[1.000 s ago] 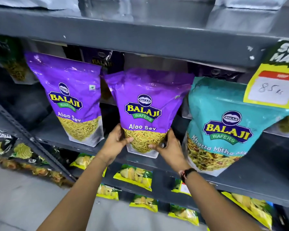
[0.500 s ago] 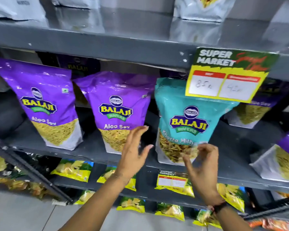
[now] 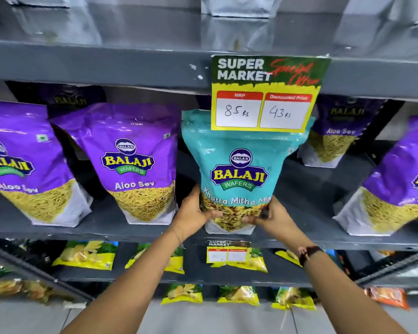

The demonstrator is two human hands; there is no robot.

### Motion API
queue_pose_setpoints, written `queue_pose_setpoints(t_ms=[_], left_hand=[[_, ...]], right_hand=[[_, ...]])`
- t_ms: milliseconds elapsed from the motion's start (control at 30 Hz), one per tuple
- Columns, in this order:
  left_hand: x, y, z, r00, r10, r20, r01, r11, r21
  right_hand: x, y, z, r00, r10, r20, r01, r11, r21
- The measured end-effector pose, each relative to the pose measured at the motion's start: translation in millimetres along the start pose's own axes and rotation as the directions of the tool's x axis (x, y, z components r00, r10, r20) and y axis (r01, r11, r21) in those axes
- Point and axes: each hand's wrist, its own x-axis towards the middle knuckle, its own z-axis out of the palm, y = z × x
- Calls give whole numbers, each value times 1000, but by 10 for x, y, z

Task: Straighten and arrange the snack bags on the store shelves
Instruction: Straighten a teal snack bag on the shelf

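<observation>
A teal Khatta Mitha bag [image 3: 239,165] stands upright on the grey middle shelf [image 3: 106,231]. My left hand [image 3: 193,214] grips its lower left side and my right hand [image 3: 272,219] grips its lower right side. To its left stand two purple Aloo Sev bags, one beside it [image 3: 135,162] and one at the far left [image 3: 27,165]. Another purple bag [image 3: 401,179] leans at the right, and one more [image 3: 336,136] stands further back behind it.
A yellow and green price card [image 3: 266,92] hangs from the shelf above, covering the teal bag's top. Silver bags [image 3: 239,6] line the top shelf. Yellow snack bags [image 3: 87,255] lie on the lower shelves. An orange pack [image 3: 386,297] sits low right.
Both hands left the middle purple Aloo Sev bag, moved right with fingers apart, and now hold the teal bag by its base. The view shifted right.
</observation>
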Motion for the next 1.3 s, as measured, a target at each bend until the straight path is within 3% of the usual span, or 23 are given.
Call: queue_pose_setpoints(t_ms=[267, 500, 700, 1000, 1167, 1300], left_hand=[[-484, 184, 51, 1000, 29, -9, -29, 999, 40], [-878, 762, -137, 990, 141, 17, -141, 990, 22], [-961, 1545, -396, 963, 262, -64, -259, 965, 52], [-659, 2956, -929, 799, 564, -208, -580, 814, -20], [-296, 3440, -1142, 772, 583, -254, -621, 778, -100], [37, 3503, -1219, 817, 523, -245, -563, 815, -136]], right_hand=[[-652, -76, -78, 996, -47, -75, 41, 996, -78], [-1110, -436, -246, 969, -218, -115, 203, 971, -124], [-1274, -1183, -523, 883, -444, -152, 414, 889, -194], [-1230, -2650, -981, 689, -704, -174, 670, 710, -218], [-959, -3233, -1138, 598, -778, -195, 738, 629, -246], [-631, -3380, -1156, 612, -765, -201, 724, 644, -248]])
